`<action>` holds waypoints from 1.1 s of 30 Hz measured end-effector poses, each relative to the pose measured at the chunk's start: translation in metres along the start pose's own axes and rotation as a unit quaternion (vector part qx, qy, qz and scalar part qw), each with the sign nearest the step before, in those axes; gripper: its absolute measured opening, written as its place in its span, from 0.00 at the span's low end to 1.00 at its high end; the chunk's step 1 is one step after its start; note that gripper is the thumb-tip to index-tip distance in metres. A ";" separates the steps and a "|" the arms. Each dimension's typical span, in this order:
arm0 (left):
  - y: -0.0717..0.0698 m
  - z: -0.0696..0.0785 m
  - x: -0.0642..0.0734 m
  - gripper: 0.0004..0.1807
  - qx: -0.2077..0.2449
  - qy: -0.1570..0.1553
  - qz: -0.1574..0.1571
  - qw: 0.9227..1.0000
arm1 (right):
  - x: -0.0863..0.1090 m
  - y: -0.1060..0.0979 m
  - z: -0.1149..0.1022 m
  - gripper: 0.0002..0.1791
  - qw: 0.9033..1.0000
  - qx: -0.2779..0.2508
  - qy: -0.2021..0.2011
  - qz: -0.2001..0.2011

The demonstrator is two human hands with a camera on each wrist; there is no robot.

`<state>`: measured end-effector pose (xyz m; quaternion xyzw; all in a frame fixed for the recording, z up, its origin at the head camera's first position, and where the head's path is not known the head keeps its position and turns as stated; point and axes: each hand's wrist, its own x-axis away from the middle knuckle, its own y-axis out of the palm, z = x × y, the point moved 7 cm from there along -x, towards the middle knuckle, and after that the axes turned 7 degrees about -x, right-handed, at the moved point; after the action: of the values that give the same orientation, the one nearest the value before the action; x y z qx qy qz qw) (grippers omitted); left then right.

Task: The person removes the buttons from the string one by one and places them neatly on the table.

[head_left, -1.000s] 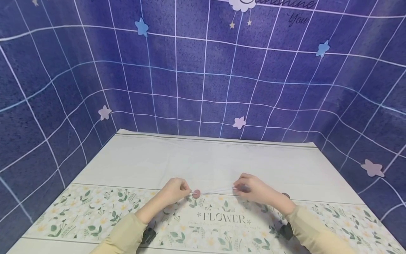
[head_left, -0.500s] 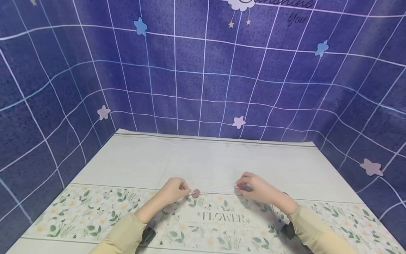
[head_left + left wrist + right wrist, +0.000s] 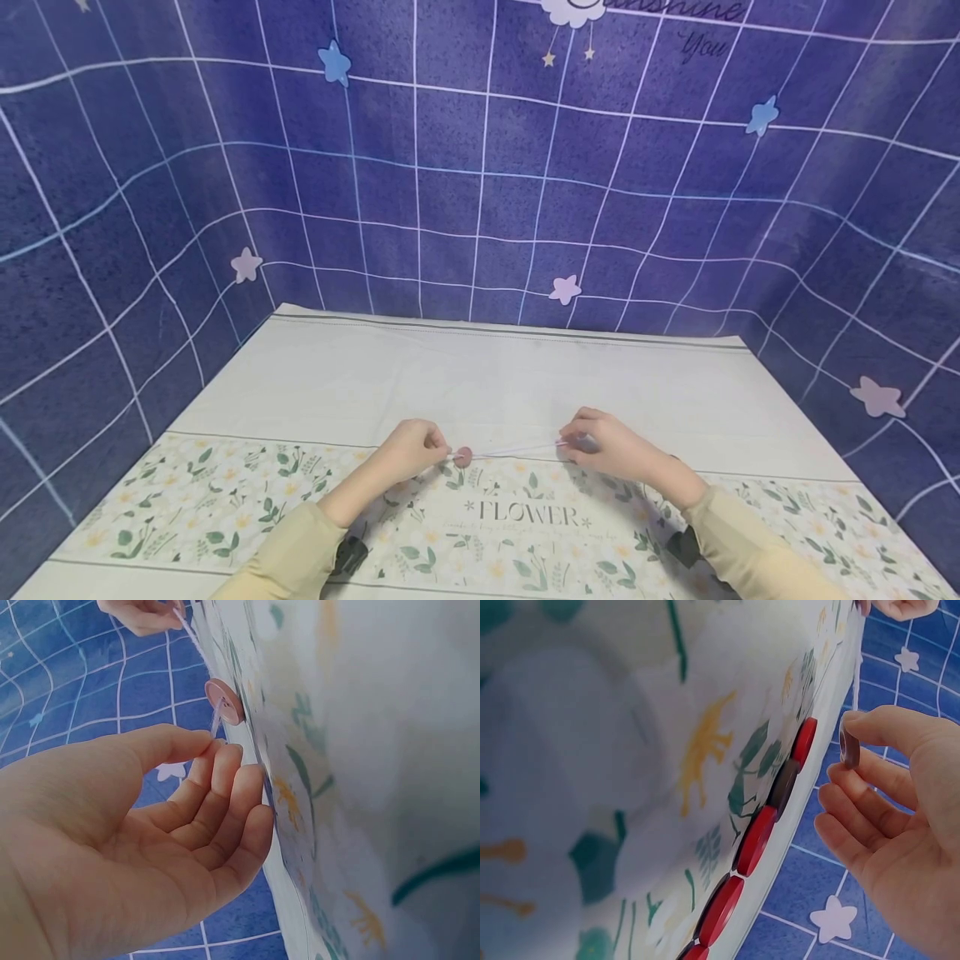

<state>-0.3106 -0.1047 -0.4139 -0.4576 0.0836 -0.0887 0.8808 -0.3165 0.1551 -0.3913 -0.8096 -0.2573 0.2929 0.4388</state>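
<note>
A thin whitish string (image 3: 510,451) runs nearly straight between my two hands. My left hand (image 3: 415,446) pinches it with thumb and fingertips, close beside a pink button (image 3: 463,457). The left wrist view shows the string passing through that button (image 3: 225,701), just beyond the fingertips. My right hand (image 3: 606,443) is at the string's other end. In the right wrist view its thumb and fingers pinch a small brown button (image 3: 849,744), at which the string (image 3: 856,682) arrives. Those fingers hide this button in the head view.
A row of red buttons (image 3: 756,841) and a brown one (image 3: 783,789) lies on the floral tablecloth (image 3: 247,508), mostly hidden by the right forearm in the head view. Blue grid-patterned curtains (image 3: 450,208) enclose the back and sides.
My right hand has moved slightly right, away from the left, over the past second. The string between them looks straighter now. The left hand and pink button have barely moved.
</note>
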 end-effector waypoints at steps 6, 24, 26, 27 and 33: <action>0.001 -0.001 -0.001 0.04 -0.004 -0.004 0.000 1.000 | 0.002 0.000 0.002 0.12 1.000 0.002 -0.001 0.007; 0.000 -0.002 -0.001 0.04 -0.001 -0.017 0.005 1.000 | 0.005 -0.001 0.003 0.13 1.000 0.008 -0.004 0.014; -0.001 -0.001 0.000 0.04 0.000 -0.018 0.006 1.000 | 0.005 0.000 0.004 0.12 1.000 0.012 -0.005 0.017; -0.001 -0.001 0.000 0.04 0.000 -0.018 0.006 1.000 | 0.005 0.000 0.004 0.12 1.000 0.014 -0.004 0.017; -0.002 -0.001 0.000 0.05 0.000 -0.019 0.006 1.000 | 0.004 0.003 0.007 0.13 1.000 0.025 0.003 0.017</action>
<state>-0.3106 -0.1067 -0.4133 -0.4589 0.0694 -0.0744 0.8827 -0.3177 0.1607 -0.3976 -0.8038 -0.2346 0.3038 0.4545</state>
